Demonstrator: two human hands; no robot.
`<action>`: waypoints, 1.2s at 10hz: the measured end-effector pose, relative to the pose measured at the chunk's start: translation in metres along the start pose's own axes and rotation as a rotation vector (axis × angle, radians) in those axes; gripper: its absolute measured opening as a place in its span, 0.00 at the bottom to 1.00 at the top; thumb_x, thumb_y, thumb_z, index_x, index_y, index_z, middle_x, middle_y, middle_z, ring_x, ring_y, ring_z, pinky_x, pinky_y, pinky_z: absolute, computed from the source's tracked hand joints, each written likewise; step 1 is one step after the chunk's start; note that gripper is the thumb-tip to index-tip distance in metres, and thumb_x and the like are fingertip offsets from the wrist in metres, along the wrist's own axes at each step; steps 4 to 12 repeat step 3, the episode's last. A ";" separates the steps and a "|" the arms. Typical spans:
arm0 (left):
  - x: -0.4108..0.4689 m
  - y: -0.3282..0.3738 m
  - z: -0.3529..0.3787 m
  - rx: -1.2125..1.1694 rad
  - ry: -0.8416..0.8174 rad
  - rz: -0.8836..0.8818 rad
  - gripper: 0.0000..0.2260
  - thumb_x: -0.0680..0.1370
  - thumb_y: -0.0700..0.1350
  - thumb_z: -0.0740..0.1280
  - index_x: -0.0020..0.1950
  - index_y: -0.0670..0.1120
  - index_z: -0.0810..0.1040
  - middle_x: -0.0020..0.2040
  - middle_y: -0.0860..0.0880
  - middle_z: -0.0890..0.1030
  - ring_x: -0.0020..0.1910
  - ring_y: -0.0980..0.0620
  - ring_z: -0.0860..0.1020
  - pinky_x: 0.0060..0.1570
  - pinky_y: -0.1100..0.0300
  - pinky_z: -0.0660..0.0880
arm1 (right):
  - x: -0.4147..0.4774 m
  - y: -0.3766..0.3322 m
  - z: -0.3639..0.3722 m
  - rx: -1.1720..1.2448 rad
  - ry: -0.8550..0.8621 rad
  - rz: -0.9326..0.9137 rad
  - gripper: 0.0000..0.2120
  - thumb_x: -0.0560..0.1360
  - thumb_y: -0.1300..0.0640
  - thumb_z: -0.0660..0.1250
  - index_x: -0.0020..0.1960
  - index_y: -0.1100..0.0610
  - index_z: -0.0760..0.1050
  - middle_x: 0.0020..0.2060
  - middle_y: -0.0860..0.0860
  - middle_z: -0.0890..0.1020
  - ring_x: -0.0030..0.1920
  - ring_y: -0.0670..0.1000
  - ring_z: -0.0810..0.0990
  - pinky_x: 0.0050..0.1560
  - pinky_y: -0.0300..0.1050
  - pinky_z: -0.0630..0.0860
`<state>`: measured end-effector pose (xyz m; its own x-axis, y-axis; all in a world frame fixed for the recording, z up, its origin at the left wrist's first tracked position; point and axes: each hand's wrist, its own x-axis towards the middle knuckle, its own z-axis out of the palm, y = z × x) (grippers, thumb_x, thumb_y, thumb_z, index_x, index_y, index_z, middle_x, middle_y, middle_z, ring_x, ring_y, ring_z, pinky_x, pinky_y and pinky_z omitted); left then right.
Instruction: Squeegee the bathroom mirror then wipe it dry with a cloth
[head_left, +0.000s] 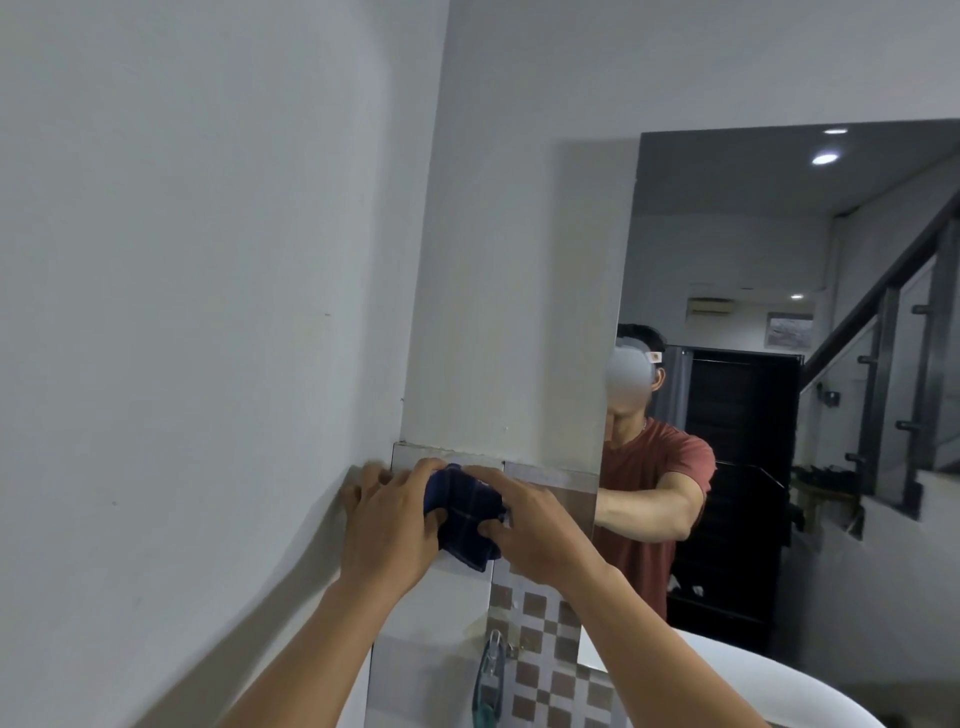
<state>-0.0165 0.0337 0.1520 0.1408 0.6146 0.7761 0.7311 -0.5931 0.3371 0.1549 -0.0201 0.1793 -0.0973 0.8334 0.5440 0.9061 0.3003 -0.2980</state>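
Observation:
Both hands hold a dark blue checked cloth (464, 512) in front of the tiled wall, left of the mirror. My left hand (387, 522) grips its left side and my right hand (530, 525) pinches its right side; the cloth is bunched between them. The mirror (779, 249) hangs on the wall to the right and shows a person in a red T-shirt, a staircase and a dark door. A squeegee (488, 680) with a clear and teal handle hangs on the tiled wall below my hands.
A white wall (208, 312) runs along the left, meeting the tiled strip (550, 660) with brown checks. The white rim of a basin (779, 691) curves at the bottom right.

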 end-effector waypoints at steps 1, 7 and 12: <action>-0.001 0.000 0.001 -0.031 0.026 0.000 0.21 0.77 0.48 0.69 0.68 0.62 0.73 0.52 0.59 0.83 0.57 0.47 0.71 0.55 0.50 0.68 | -0.001 0.003 0.002 -0.028 0.032 -0.012 0.29 0.79 0.59 0.65 0.75 0.39 0.64 0.59 0.48 0.79 0.56 0.51 0.78 0.57 0.46 0.76; -0.012 0.005 -0.012 -0.071 0.148 -0.011 0.20 0.73 0.42 0.72 0.63 0.57 0.78 0.55 0.54 0.83 0.55 0.44 0.74 0.54 0.47 0.68 | -0.017 -0.005 -0.008 -0.008 0.073 0.012 0.27 0.80 0.52 0.66 0.77 0.43 0.63 0.64 0.48 0.74 0.62 0.50 0.75 0.60 0.42 0.70; -0.012 0.005 -0.012 -0.071 0.148 -0.011 0.20 0.73 0.42 0.72 0.63 0.57 0.78 0.55 0.54 0.83 0.55 0.44 0.74 0.54 0.47 0.68 | -0.017 -0.005 -0.008 -0.008 0.073 0.012 0.27 0.80 0.52 0.66 0.77 0.43 0.63 0.64 0.48 0.74 0.62 0.50 0.75 0.60 0.42 0.70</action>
